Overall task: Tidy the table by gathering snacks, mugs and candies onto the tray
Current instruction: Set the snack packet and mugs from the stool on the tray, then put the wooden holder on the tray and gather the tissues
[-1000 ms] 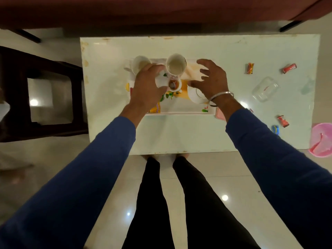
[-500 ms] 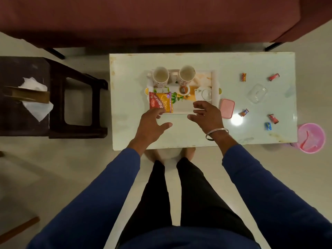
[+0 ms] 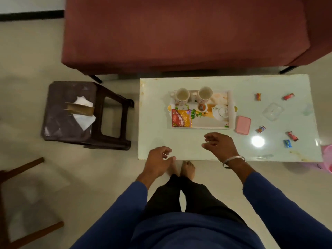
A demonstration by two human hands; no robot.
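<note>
A white flowered tray [image 3: 230, 112] sits on the pale table [image 3: 197, 144]. On it stand two mugs [image 3: 182, 96] [image 3: 205, 95], a small cup [image 3: 202, 107], a white teapot [image 3: 221, 112] and an orange snack packet [image 3: 181, 117]. Several wrapped candies lie loose to the right, among them an orange candy [image 3: 258, 96], a red candy [image 3: 289, 96] and a blue candy [image 3: 287, 143]. My left hand [image 3: 158, 162] hovers at the table's near edge, fingers loosely curled, holding nothing. My right hand [image 3: 221, 145] hovers over the table in front of the tray, also holding nothing.
A pink lid [image 3: 242, 124] lies beside the tray's right end, and a clear plastic box [image 3: 272, 111] further right. A dark stool [image 3: 80, 114] with tissues stands left of the table. A maroon sofa [image 3: 179, 33] is behind. A pink bin [image 3: 327, 157] sits at the right edge.
Both hands have drawn back from the tray toward the table's near edge, holding nothing. The view has pulled up and back, showing more floor and sofa.
</note>
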